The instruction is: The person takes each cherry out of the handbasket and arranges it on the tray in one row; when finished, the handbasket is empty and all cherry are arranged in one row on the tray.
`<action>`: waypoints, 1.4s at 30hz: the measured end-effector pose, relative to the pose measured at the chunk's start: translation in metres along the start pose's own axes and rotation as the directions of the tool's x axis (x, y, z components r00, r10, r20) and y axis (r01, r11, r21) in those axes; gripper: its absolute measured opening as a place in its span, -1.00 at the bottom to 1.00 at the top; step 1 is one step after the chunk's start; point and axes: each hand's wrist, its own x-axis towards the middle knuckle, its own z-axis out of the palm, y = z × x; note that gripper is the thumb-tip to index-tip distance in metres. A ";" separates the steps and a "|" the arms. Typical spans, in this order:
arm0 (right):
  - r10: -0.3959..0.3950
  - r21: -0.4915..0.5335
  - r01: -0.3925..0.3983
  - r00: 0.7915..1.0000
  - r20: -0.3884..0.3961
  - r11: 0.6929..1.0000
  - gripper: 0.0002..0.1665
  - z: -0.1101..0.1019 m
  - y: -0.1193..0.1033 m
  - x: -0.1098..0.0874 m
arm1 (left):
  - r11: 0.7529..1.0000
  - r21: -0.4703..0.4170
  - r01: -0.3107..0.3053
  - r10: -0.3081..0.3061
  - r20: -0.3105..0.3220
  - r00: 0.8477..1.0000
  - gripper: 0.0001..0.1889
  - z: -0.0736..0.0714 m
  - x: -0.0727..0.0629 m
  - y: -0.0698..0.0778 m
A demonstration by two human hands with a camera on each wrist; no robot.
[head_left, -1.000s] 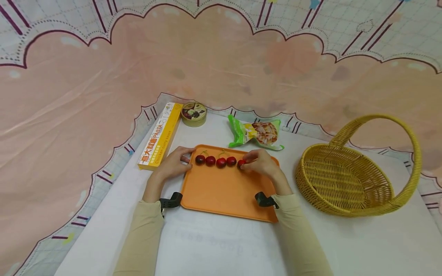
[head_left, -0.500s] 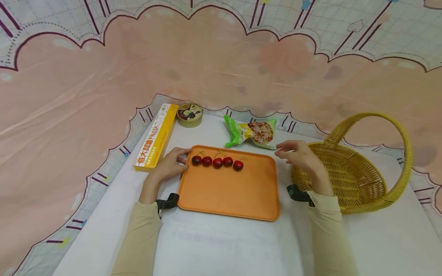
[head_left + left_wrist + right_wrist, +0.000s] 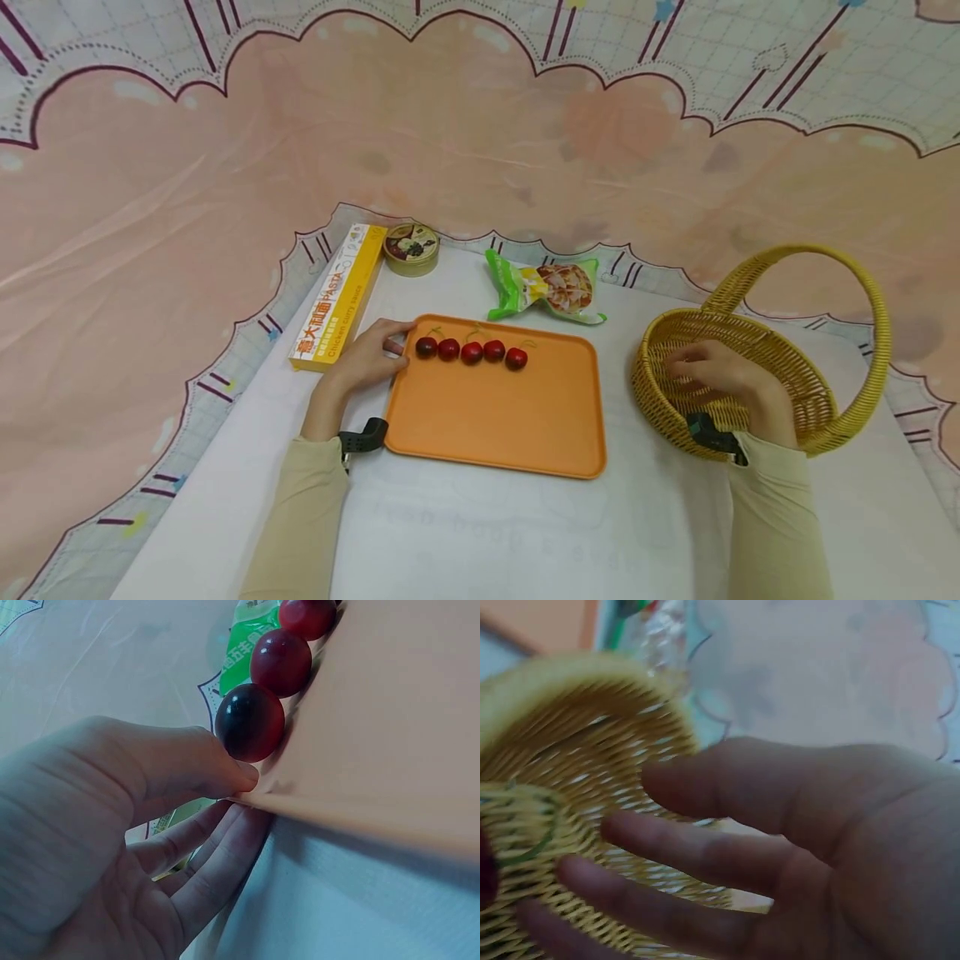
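My left hand (image 3: 365, 360) pinches the left rim of an orange tray (image 3: 495, 425). In the left wrist view, its thumb lies over the rim, right beside a dark cherry (image 3: 250, 723), with the other fingers underneath. Several red cherries with green stems form a row along the tray's far side, a cherry (image 3: 516, 358) at its right end. Inside the yellow wicker basket (image 3: 795, 375) is my right hand (image 3: 723, 372), fingers apart and nothing between them. At the right wrist view's left edge, part of a red cherry (image 3: 486, 870) with a green stem shows in the basket.
Left of the tray lies a yellow and white pasta box (image 3: 339, 297), with a round gold tin (image 3: 411, 250) by its far end. A green snack packet (image 3: 551, 287) lies behind the tray. The basket's tall handle (image 3: 873, 333) arches up on the right.
My right hand has let go of the rightmost cherry, left it on the tray and moved right into the basket. The left hand has kept its hold on the tray.
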 end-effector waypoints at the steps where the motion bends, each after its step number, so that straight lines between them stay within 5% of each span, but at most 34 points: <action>1: 0.023 0.009 -0.023 0.999 0.033 1.000 -0.45 0.002 0.003 0.001 | 1.000 0.002 0.003 -0.003 0.003 1.000 -0.38 0.000 0.000 0.000; 8: 0.098 0.017 -0.100 0.990 0.098 0.995 -0.45 0.011 0.013 0.007 | 1.000 0.002 0.018 -0.019 0.012 1.000 -0.38 0.000 0.000 -0.001; 12: 0.026 0.081 -0.033 0.996 0.081 0.996 -0.42 0.010 0.011 0.009 | 1.000 0.004 0.026 -0.026 0.013 1.000 -0.39 0.000 0.001 0.000; 19: -0.126 0.040 0.129 0.988 -0.085 0.991 -0.47 0.005 -0.006 0.007 | 0.999 0.005 0.032 -0.032 0.017 0.999 -0.38 -0.001 0.001 0.001; 25: -0.178 0.014 0.184 0.967 -0.180 0.983 -0.32 0.008 -0.035 0.009 | 0.999 0.000 0.032 -0.032 0.017 0.999 -0.39 -0.001 0.001 0.001; 29: -0.154 0.056 0.163 0.978 -0.141 0.985 -0.35 0.026 -0.056 0.029 | 0.999 -0.005 0.032 -0.032 0.012 0.999 -0.38 -0.002 -0.001 0.001; 34: -0.166 -0.004 0.166 0.984 -0.067 0.986 -0.60 0.063 -0.072 0.065 | 1.000 -0.010 0.026 -0.026 0.013 1.000 -0.39 -0.002 -0.001 -0.001; 42: -0.155 -0.070 0.151 0.987 -0.047 0.986 -0.65 0.102 -0.085 0.098 | 0.999 -0.014 0.033 -0.033 0.016 0.999 -0.39 -0.001 0.000 0.000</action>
